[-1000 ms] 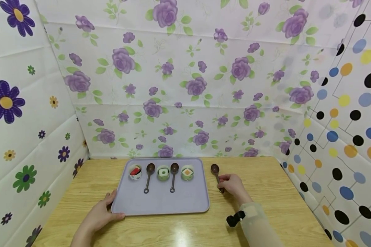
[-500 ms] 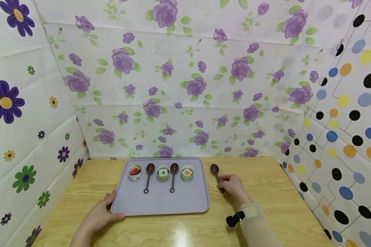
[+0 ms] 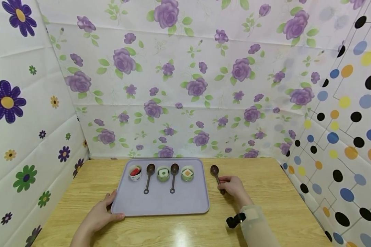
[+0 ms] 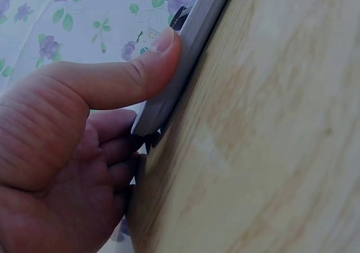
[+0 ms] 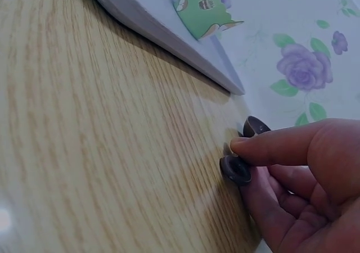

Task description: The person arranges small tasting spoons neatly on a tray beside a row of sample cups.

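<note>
A wooden table (image 3: 266,185) with pale, glossy grain fills the floor of a booth whose walls are creased sheets printed with purple roses (image 3: 185,85), daisies and coloured dots. On it lies a flat lavender plastic tray (image 3: 185,202), rectangular with rounded corners and a low raised rim. The left hand (image 3: 100,214) holds the tray's near left corner: the thumb presses along the rim on top, while the fingers curl under the edge, mostly hidden between tray and table in the left wrist view. Along the tray's far side stand three small round cups: a white one (image 3: 135,172) holding something red and dark, a green one (image 3: 163,173) with a white block inside, and another green one (image 3: 187,173) with an orange-topped piece; what these are is too small to make out. Between the cups lie two dark brown spoons (image 3: 148,178), bowls away, ring-ended handles toward the person. A third brown spoon (image 3: 215,173) lies on the bare table just right of the tray, apart from it. The right hand (image 3: 232,187) pinches this spoon's handle end between thumb and curled fingers, covering the near part of the handle; a sheer sleeve (image 3: 256,223) covers the forearm.
</note>
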`<state>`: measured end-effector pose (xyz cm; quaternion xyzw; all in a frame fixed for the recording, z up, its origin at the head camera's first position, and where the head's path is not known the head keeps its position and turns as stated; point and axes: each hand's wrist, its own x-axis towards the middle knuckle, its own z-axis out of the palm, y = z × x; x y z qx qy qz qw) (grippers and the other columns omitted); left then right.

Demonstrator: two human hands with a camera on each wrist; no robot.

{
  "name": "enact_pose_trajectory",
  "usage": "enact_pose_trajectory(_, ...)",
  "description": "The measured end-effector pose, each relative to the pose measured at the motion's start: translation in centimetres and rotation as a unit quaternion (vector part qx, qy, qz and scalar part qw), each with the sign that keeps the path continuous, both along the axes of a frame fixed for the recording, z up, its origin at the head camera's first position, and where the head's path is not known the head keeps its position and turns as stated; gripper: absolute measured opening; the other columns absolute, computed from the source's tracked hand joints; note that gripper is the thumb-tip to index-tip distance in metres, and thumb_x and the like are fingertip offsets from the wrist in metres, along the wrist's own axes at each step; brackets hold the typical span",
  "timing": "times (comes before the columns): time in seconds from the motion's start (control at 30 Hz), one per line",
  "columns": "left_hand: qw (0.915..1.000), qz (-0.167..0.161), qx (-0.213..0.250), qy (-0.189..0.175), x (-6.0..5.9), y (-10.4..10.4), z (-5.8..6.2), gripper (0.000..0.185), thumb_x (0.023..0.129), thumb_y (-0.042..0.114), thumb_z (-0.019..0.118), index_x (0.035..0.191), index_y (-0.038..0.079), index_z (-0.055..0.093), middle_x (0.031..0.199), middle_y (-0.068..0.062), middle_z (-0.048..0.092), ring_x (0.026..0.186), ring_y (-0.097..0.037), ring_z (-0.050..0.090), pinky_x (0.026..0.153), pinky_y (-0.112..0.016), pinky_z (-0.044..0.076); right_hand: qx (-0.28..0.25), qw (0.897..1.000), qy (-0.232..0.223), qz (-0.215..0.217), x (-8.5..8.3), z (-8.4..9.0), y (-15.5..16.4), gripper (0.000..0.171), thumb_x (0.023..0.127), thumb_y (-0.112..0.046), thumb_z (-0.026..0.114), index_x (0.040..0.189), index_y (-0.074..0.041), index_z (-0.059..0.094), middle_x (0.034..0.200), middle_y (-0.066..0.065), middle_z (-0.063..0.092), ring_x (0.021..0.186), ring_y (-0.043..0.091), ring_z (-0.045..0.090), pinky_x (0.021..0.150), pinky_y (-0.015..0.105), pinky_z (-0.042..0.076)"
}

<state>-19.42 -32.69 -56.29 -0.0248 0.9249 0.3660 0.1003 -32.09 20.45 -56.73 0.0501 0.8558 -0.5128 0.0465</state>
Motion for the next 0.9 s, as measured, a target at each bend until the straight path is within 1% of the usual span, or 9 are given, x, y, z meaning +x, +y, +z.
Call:
enact_pose_trajectory(0.13, 1.0, 0.001, -0.003, 0.0, 0.02, 0.02, 0.0, 0.134, 0.073, 0.059, 0.094, 0.166, -0.004, 0.02, 0.166, -0.041, 0.016, 0.152, -0.063, 0.016, 0.119, -0.077, 0.019, -0.001, 1.0, -0.002, -0.001, -0.07, -0.02, 0.02, 0.034, 0.085, 0.001, 0.084, 0.118, 0.004, 0.079, 0.099, 0.008, 0.078, 0.093, 0.019, 0.071, 0.074, 0.025, 0.057)
enact_pose_trajectory(0.33, 1.0, 0.002, -0.003, -0.003, 0.01, 0.1, 0.1, 0.132, 0.075, 0.056, 0.094, 0.167, -0.003, 0.02, 0.166, -0.041, 0.014, 0.152, -0.063, 0.015, 0.119, -0.076, 0.019, -0.018, 1.0, -0.009, 0.0, -0.1, -0.32, 0.28, 0.035, 0.085, 0.002, 0.083, 0.12, 0.005, 0.077, 0.104, 0.01, 0.079, 0.096, 0.019, 0.072, 0.076, 0.027, 0.059)
enact_pose_trajectory(0.47, 1.0, 0.0, -0.002, 0.0, 0.02, 0.15, 0.29, 0.13, 0.076, 0.052, 0.095, 0.166, -0.004, 0.02, 0.166, -0.041, 0.016, 0.153, -0.062, 0.015, 0.12, -0.076, 0.019, -0.028, 1.0, -0.014, 0.0, -0.15, -0.56, 0.43, 0.036, 0.087, 0.002, 0.083, 0.122, 0.005, 0.077, 0.107, 0.012, 0.078, 0.099, 0.02, 0.072, 0.077, 0.026, 0.06)
enact_pose_trajectory(0.63, 1.0, 0.0, -0.003, 0.001, 0.04, 0.15, 0.29, 0.129, 0.076, 0.052, 0.095, 0.166, -0.004, 0.02, 0.166, -0.04, 0.017, 0.153, -0.062, 0.015, 0.12, -0.075, 0.019, -0.044, 0.999, -0.017, 0.002, -0.01, -0.73, 0.55, 0.037, 0.087, 0.003, 0.083, 0.124, 0.006, 0.076, 0.111, 0.015, 0.078, 0.101, 0.021, 0.072, 0.078, 0.028, 0.06)
enact_pose_trajectory(0.8, 1.0, 0.002, 0.003, -0.005, -0.02, 0.03, 0.11, 0.132, 0.075, 0.055, 0.094, 0.167, -0.003, 0.02, 0.166, -0.042, 0.014, 0.153, -0.062, 0.015, 0.12, -0.076, 0.019, -0.066, 0.998, -0.013, 0.008, 0.12, -0.73, 0.65, 0.039, 0.086, 0.004, 0.082, 0.124, 0.008, 0.075, 0.113, 0.017, 0.077, 0.098, 0.02, 0.072, 0.076, 0.031, 0.061)
enact_pose_trajectory(0.9, 0.9999, 0.002, 0.01, -0.009, 0.0, 0.02, 0.07, 0.132, 0.075, 0.055, 0.095, 0.167, -0.003, 0.02, 0.166, -0.041, 0.013, 0.154, -0.061, 0.015, 0.121, -0.075, 0.019, -0.082, 0.996, -0.016, 0.011, 0.23, -0.76, 0.76, 0.041, 0.086, 0.005, 0.081, 0.126, 0.009, 0.074, 0.113, 0.019, 0.077, 0.091, 0.02, 0.073, 0.073, 0.032, 0.061)
